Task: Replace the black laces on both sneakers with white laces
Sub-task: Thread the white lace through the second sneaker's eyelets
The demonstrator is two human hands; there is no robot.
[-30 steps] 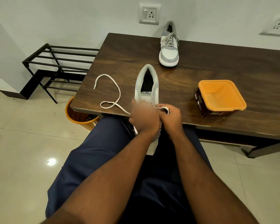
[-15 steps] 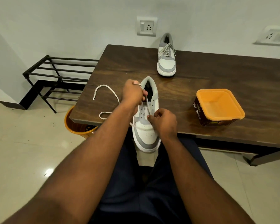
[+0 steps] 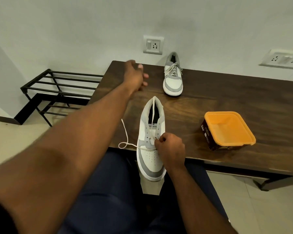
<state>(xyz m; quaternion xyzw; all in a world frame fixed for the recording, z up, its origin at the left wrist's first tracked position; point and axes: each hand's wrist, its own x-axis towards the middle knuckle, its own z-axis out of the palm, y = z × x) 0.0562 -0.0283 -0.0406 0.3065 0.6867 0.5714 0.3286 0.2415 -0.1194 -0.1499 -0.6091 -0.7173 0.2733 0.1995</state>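
White lace ran taut from the near sneaker up past its heel; a loose loop lay left of the shoe. Near sneaker sat at the table front edge, toe overhanging. Right hand pinched the lace at the eyelets. Left hand, blurred, was raised beyond the heel; grip unclear. Second sneaker stood behind, laced.

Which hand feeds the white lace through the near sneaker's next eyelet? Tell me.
Right, probably: the right hand pinches the white lace at the grey-and-white sneaker's eyelets, while the left hand is stretched far over the dark wooden table.
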